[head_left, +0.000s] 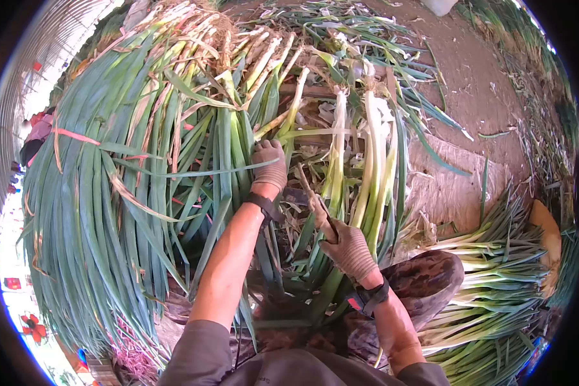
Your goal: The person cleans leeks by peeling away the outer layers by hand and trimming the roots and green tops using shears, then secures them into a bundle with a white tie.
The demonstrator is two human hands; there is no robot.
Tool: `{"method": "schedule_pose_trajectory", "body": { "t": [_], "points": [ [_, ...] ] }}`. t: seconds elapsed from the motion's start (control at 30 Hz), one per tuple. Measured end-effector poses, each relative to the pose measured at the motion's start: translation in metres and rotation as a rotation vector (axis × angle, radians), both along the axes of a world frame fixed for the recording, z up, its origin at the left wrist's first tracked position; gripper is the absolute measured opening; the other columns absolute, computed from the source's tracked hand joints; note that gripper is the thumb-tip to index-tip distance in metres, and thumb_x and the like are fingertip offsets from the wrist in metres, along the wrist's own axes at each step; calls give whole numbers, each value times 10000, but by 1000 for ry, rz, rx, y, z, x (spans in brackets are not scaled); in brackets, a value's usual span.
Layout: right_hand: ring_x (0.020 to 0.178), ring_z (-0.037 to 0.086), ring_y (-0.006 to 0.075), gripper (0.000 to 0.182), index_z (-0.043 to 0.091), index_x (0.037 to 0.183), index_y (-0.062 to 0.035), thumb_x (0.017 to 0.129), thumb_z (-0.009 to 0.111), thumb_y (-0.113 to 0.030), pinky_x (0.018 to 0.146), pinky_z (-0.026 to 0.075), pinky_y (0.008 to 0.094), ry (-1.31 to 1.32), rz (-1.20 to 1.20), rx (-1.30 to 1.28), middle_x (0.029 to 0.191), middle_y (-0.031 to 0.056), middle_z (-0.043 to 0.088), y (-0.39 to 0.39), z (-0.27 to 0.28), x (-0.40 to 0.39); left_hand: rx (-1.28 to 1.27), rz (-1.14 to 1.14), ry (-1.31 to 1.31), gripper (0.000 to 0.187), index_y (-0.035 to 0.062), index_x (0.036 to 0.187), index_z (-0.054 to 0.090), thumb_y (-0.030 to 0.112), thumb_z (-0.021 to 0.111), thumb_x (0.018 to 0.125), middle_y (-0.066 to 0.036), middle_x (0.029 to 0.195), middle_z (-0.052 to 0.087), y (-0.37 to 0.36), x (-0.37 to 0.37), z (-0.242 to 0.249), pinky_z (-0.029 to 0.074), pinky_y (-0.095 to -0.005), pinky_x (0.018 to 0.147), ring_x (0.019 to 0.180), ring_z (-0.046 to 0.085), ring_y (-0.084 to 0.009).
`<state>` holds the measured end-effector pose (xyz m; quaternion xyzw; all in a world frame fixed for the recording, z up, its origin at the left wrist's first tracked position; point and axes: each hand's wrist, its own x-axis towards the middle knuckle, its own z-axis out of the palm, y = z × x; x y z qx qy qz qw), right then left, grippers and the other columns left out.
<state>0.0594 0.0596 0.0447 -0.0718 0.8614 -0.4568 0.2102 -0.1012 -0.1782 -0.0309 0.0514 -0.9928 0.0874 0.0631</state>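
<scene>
My left hand [268, 166], in a tan glove, is curled closed among the long green onions at the edge of the big heap. It seems to grip a green onion [296, 106] whose pale stalk slants up beside the fingers; the grip itself is partly hidden. My right hand [350, 252], also gloved, is closed round a narrow, dirt-caked knife [316, 204] pointing up and left. Just beyond that hand lie several peeled green onions [371, 151] with white stalks, roots away from me.
A large heap of unpeeled green onions [103, 186] fills the left side. Cleaned green onions [489, 283] are piled at the right, beside a worn board [441, 183]. Loose leaves and peelings [367, 38] litter the dirt ground [473, 83]. My camouflage-covered knee [424, 276] is at lower right.
</scene>
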Motion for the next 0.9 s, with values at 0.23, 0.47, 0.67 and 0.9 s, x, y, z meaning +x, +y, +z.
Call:
{"method": "schedule_pose_trajectory", "body": {
  "t": [0.23, 0.47, 0.67, 0.9],
  "points": [
    [788, 677, 449, 415, 607, 1090, 63, 784, 732, -188, 722, 543, 453, -9, -80, 40, 834, 273, 674, 24, 14, -4, 227, 58, -162, 235, 54, 1082, 590, 214, 636, 916, -210, 907, 718, 6, -13, -5, 563, -481, 741, 895, 709, -372],
    [825, 662, 469, 473, 588, 1178, 28, 777, 729, -179, 712, 536, 477, -40, -111, -51, 829, 301, 650, 23, 23, 46, 780, -93, -354, 455, 25, 1082, 495, 369, 703, 870, -269, 893, 687, 55, 117, 9, 514, -566, 741, 873, 665, -483],
    [787, 654, 490, 477, 569, 1167, 33, 792, 728, -214, 698, 526, 538, -67, -153, 118, 802, 293, 650, 34, 33, 90, 934, -45, -112, 368, 22, 1099, 548, 333, 656, 935, -297, 817, 658, 66, 150, -25, 506, -562, 712, 821, 649, -494],
    [770, 631, 495, 359, 588, 1083, 18, 815, 705, -190, 670, 508, 533, 53, -131, 119, 773, 285, 631, 28, 8, 108, 1206, 82, -19, 329, -54, 1051, 597, 262, 636, 970, -298, 907, 661, 55, 136, -37, 493, -445, 782, 857, 634, -443]
  ]
}}
